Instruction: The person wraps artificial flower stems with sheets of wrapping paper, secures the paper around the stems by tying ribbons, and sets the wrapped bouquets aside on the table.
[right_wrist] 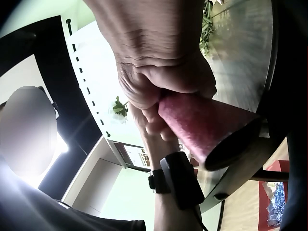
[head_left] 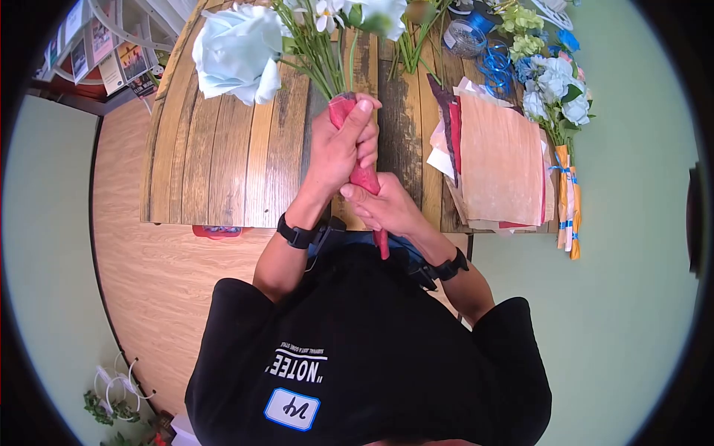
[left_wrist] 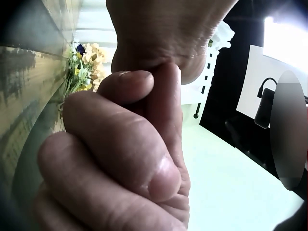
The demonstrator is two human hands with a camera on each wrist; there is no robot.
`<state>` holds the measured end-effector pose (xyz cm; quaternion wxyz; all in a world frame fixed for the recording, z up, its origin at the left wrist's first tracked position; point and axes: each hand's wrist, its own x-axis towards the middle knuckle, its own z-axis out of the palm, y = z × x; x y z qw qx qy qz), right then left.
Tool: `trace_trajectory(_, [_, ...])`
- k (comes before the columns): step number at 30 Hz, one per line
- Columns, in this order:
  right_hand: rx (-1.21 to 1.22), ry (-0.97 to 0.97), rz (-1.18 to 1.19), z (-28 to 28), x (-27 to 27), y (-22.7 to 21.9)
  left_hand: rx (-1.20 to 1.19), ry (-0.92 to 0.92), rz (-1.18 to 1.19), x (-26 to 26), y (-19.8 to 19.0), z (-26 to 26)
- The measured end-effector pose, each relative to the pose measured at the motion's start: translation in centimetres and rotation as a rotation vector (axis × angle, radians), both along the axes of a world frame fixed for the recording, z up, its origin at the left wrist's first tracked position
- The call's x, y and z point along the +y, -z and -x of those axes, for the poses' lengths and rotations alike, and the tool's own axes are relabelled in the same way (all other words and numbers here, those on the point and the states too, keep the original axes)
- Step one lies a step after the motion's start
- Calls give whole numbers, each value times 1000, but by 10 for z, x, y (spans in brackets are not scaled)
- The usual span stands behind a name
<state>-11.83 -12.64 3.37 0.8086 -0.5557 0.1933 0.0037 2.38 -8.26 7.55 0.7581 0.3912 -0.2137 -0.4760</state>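
A bouquet with a large pale blue flower (head_left: 242, 56) and green stems (head_left: 320, 63) stands in a narrow roll of pinkish-red wrapping paper (head_left: 364, 177). High on this roll, just below where the stems enter, my left hand (head_left: 338, 145) grips it with the thumb on top. Lower down, my right hand (head_left: 388, 207) is wrapped round the same roll, and the paper's thin tail hangs out below it toward my body. The right wrist view shows the roll's open lower end (right_wrist: 231, 149). In the left wrist view curled fingers (left_wrist: 110, 144) fill the foreground and hide the paper.
To the right on the wooden table (head_left: 230, 163) lies a stack of wrapping paper sheets (head_left: 502, 156). Beyond it are wrapped bouquets of blue flowers (head_left: 554, 85) at the edge and curled blue ribbon (head_left: 494, 67). A red box (head_left: 217, 232) is below the table's front edge.
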Motion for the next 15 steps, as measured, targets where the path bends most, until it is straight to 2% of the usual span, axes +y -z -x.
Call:
trace_trajectory(2, [12, -3, -39, 0, -1, 6, 7, 9, -6, 3, 2, 1])
trace_trajectory(4, [-91, -84, 134, 1, -4, 7, 16, 24, -19, 5, 4, 1])
trace_trajectory(5, [-91, -84, 137, -1, -2, 4, 19, 28, -8, 4, 5, 0])
trace_trajectory(7, [-275, 446, 257, -8, 4, -8, 20, 30, 8, 5, 3, -3])
trace_trajectory(8, [-275, 447, 258, -5, -5, -13, -40, 54, -14, 7, 2, -3])
trace_trajectory(10, [-115, 452, 641, -1, -36, -22, -99, 87, -37, 9, 0, 0])
trace_trajectory(12, [-157, 472, 677, -18, -52, -26, -168, 147, -80, 8, -1, 5])
trace_trajectory(14, [-201, 483, 719, -24, -60, -42, -134, 190, -50, 8, 1, 9])
trace_trajectory(15, [-113, 407, 650, -25, -62, -56, -137, 232, -81, 8, 2, 10])
